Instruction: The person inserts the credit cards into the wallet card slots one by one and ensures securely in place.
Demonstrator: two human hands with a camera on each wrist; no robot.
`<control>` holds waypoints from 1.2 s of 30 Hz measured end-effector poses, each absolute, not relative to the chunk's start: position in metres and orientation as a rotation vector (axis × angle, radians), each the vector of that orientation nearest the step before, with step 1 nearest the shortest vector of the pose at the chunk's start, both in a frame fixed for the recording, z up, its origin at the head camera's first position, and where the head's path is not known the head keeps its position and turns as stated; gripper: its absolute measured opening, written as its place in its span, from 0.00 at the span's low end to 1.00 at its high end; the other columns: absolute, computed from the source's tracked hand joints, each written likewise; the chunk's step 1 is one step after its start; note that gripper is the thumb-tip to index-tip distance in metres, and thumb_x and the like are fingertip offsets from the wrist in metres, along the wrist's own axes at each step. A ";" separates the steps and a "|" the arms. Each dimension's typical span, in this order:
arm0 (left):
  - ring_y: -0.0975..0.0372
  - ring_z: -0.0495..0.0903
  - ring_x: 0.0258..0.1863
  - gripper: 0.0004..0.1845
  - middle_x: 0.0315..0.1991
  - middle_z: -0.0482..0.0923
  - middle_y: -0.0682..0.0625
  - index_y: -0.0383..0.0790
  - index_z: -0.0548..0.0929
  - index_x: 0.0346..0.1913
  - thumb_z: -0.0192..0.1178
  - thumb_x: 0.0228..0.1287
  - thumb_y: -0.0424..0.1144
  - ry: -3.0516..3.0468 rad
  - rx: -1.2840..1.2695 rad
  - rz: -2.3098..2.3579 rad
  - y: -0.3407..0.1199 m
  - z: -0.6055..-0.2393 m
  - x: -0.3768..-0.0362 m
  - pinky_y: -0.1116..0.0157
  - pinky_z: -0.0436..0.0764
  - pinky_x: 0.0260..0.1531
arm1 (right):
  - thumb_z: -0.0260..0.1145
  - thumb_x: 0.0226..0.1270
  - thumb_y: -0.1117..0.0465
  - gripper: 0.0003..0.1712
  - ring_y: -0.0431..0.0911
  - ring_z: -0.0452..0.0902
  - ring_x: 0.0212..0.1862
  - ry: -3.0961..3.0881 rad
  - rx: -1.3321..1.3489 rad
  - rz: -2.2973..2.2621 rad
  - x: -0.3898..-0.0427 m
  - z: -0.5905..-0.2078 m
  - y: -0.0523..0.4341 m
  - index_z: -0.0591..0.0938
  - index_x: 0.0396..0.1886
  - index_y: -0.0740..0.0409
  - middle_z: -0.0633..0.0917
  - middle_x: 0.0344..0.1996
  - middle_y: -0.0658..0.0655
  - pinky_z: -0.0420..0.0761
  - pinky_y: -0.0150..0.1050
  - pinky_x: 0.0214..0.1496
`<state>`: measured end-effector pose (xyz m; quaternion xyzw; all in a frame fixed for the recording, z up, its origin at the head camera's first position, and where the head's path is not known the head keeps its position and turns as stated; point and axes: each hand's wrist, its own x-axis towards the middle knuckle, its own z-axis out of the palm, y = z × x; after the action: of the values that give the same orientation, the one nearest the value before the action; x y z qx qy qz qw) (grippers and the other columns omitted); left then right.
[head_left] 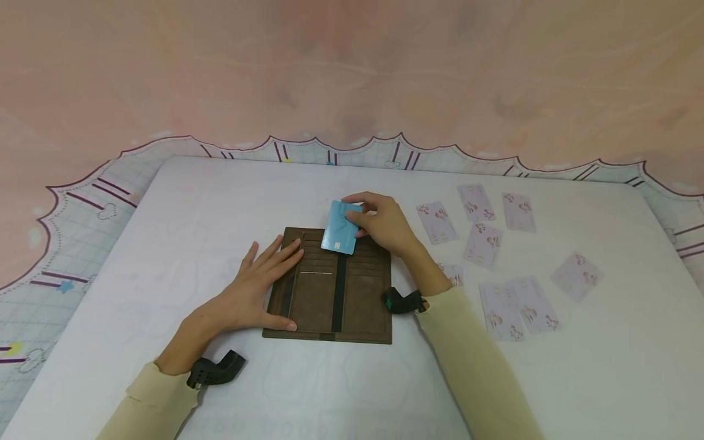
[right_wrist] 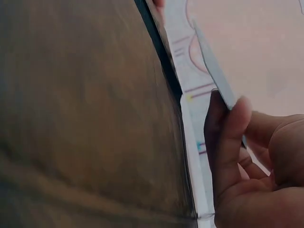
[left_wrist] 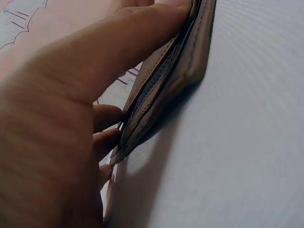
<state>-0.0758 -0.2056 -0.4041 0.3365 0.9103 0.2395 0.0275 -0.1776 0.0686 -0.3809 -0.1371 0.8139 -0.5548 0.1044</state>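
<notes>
A brown wallet (head_left: pixel 365 305) lies spread out on the white table, with card slots on both halves and a dark strip down its middle. My left hand (head_left: pixel 257 292) rests on its left edge, fingers spread and thumb near the lower corner. Above the wallet's upper part, my right hand (head_left: pixel 387 227) pinches a light blue card (head_left: pixel 338 227) between thumb and fingers. The card is tilted, and its lower end overlaps the top slots in the head view. From the right wrist view, the card (right_wrist: pixel 213 66) appears edge-on, apart from the wallet (right_wrist: pixel 95 104).
Several pale cards with reddish prints, such as one card (head_left: pixel 519 212) at the back and another card (head_left: pixel 577 277), lie scattered to the right. One is partly hidden by the right wrist. The white table (head_left: pixel 192 214) meets a patterned cloth (head_left: pixel 99 201) at the sides and back.
</notes>
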 end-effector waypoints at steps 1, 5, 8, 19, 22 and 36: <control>0.47 0.37 0.74 0.64 0.76 0.46 0.45 0.37 0.54 0.74 0.74 0.38 0.64 2.808 1.040 0.738 -0.206 -0.404 -0.076 0.41 0.31 0.65 | 0.64 0.68 0.60 0.17 0.47 0.82 0.25 2.391 -0.410 -1.635 -0.177 -0.381 0.067 0.81 0.56 0.53 0.78 0.34 0.59 0.76 0.35 0.27; 0.47 0.37 0.74 0.62 0.75 0.47 0.44 0.38 0.55 0.74 0.74 0.39 0.62 2.796 1.029 0.744 -0.206 -0.403 -0.076 0.41 0.31 0.66 | 0.63 0.69 0.63 0.18 0.47 0.84 0.27 2.361 -0.427 -1.635 -0.176 -0.382 0.064 0.81 0.57 0.54 0.78 0.36 0.59 0.77 0.35 0.28; 0.47 0.38 0.74 0.60 0.75 0.49 0.44 0.38 0.56 0.74 0.74 0.41 0.61 2.800 1.022 0.756 -0.207 -0.402 -0.077 0.42 0.33 0.66 | 0.62 0.69 0.64 0.18 0.47 0.84 0.27 2.343 -0.427 -1.647 -0.176 -0.384 0.062 0.81 0.57 0.54 0.78 0.38 0.59 0.78 0.34 0.28; 0.50 0.44 0.74 0.60 0.73 0.56 0.47 0.40 0.58 0.74 0.73 0.39 0.64 2.875 1.005 0.745 -0.210 -0.408 -0.082 0.43 0.39 0.67 | 0.59 0.69 0.70 0.20 0.45 0.85 0.29 2.332 -0.494 -1.683 -0.171 -0.389 0.052 0.79 0.59 0.55 0.79 0.39 0.58 0.79 0.34 0.30; 0.50 0.44 0.74 0.60 0.73 0.56 0.48 0.41 0.58 0.74 0.73 0.39 0.64 2.872 1.003 0.751 -0.210 -0.408 -0.082 0.44 0.39 0.67 | 0.59 0.69 0.69 0.20 0.45 0.85 0.29 2.332 -0.489 -1.703 -0.169 -0.389 0.051 0.80 0.59 0.54 0.79 0.38 0.57 0.78 0.33 0.28; 0.50 0.44 0.74 0.60 0.73 0.56 0.47 0.41 0.59 0.74 0.73 0.38 0.64 2.876 1.010 0.752 -0.209 -0.408 -0.082 0.44 0.38 0.67 | 0.61 0.68 0.69 0.19 0.47 0.85 0.30 2.264 -0.416 -1.814 -0.167 -0.391 0.050 0.81 0.58 0.56 0.79 0.37 0.60 0.83 0.37 0.34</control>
<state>-0.0815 -0.2095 -0.4084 0.3218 0.9160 0.2394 0.0008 -0.1666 0.0495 -0.3910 -0.1412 0.7682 -0.6155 0.1055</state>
